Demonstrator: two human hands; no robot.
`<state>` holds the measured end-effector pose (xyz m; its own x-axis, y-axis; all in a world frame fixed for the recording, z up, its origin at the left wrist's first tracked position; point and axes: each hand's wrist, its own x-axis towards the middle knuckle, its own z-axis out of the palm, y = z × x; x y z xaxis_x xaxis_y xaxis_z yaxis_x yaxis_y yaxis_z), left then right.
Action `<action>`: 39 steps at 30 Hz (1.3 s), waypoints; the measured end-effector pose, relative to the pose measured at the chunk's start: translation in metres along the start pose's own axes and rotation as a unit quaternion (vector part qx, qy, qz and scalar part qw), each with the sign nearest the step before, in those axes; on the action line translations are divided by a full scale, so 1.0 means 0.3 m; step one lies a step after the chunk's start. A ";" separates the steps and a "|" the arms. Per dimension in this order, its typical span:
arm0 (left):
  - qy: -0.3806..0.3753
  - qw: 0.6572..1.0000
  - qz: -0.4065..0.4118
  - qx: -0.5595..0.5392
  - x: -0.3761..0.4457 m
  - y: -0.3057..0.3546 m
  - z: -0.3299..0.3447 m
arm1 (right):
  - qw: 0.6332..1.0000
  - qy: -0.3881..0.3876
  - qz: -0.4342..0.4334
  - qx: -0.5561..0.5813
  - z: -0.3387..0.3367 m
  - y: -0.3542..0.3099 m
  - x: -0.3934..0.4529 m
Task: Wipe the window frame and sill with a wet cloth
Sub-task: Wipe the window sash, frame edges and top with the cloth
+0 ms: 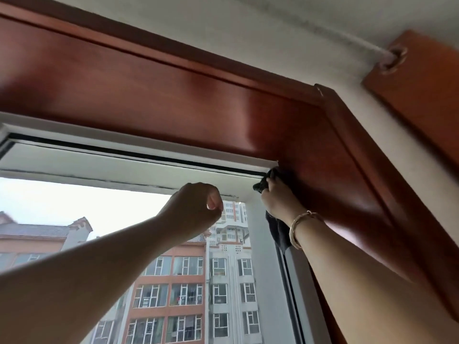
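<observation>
**Cloth pressed into the upper right corner of the window frame**

The right hand grips a dark cloth, fingers curled round a bunched part of it, and holds it up against the top right corner of the white window frame — right where the white profile meets the reddish-brown wooden casing. A loose tail of the cloth hangs down behind the wrist, alongside the frame's vertical right member. A gold-coloured bangle sits on that wrist.

The left hand is raised beside it, just under the frame's top rail, fingers curled loosely inward and holding nothing; whether it touches the rail cannot be told.

The corner is tight: casing above and to the right, white frame to the left. Leftward, the top rail runs long and free, with a dark seal line along it. Below the hands is the glass — apartment blocks in brick red and grey show through it.

The casing is smooth and glossy, with soft reflections. Above it lie a white wall and ceiling; at the upper right, a white rod passes through a ringed hole in a brown panel.
</observation>
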<state>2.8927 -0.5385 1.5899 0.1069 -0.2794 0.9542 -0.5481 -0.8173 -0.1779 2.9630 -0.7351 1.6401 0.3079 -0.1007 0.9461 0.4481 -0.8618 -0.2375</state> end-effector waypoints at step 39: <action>0.015 0.955 -0.197 0.223 -0.304 -0.759 -0.789 | 0.944 -0.071 -0.307 0.099 0.276 -1.344 -0.088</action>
<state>2.8113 -0.2076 1.6002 0.2048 0.1027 0.9734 -0.0619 -0.9911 0.1176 2.8439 -0.3438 1.6927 0.0417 0.4680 0.8827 0.7226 -0.6243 0.2969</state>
